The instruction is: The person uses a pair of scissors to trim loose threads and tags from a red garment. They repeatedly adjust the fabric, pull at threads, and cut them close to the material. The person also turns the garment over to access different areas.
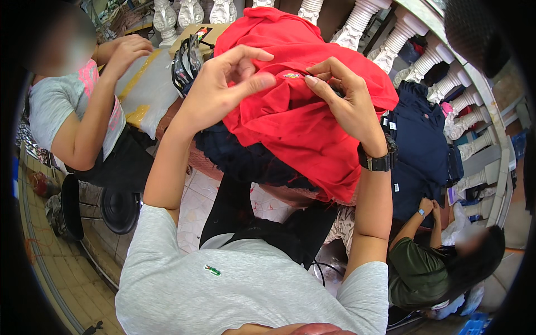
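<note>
A bright red garment (254,42) lies heaped in front of me, with a small oval patch (291,75) facing up near its middle. My left hand (226,84) hovers over its left side, thumb and forefinger apart and nothing visible between them. Just right of the patch, my right hand (349,97) is closed in a pinch. A small dark sliver shows at those fingertips, too small to name. Dark navy cloth (245,159) is bunched beneath the red garment, on its near side. A dark-strapped watch (378,162) is on my right wrist.
On the left sits a person in a grey shirt (53,114), beside a taped plastic-wrapped bundle (142,84). Navy garments (419,139) are piled at the right, where a person in a green top (421,268) handles them. White balusters (399,42) line the far side. A black stool (120,209) stands lower left.
</note>
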`<action>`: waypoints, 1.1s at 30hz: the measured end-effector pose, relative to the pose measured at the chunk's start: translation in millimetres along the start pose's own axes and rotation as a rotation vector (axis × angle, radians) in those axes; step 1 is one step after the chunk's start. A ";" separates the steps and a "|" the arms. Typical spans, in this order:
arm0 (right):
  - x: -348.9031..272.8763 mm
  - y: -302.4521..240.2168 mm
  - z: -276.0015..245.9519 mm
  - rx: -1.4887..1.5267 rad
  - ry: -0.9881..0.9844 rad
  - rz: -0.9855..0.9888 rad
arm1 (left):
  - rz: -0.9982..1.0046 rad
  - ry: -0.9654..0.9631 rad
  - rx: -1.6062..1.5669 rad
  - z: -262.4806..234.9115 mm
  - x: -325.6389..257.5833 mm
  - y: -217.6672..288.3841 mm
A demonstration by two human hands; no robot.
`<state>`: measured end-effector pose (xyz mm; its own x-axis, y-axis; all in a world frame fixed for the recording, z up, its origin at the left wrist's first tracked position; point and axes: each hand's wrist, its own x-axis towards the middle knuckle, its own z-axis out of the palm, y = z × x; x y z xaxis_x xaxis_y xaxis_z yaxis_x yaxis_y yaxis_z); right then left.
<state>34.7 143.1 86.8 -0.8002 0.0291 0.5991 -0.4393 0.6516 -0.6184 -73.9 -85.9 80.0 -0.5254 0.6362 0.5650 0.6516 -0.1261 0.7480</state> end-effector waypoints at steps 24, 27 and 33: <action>32.7 -16.4 0.9 -0.031 -0.222 -0.011 | 0.314 0.205 0.286 14.5 24.5 0.5; 32.2 -17.1 2.8 -0.065 -0.216 -0.024 | 0.277 0.182 0.279 15.0 22.7 3.9; 14.9 -17.2 -27.1 -0.010 -0.070 -0.031 | 0.155 -0.504 0.058 -32.2 -7.1 17.4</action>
<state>41.4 152.9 120.1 -0.8131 -0.0434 0.5805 -0.4602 0.6587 -0.5952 -76.5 -117.1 100.2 -0.1017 0.9020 0.4195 0.7378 -0.2144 0.6400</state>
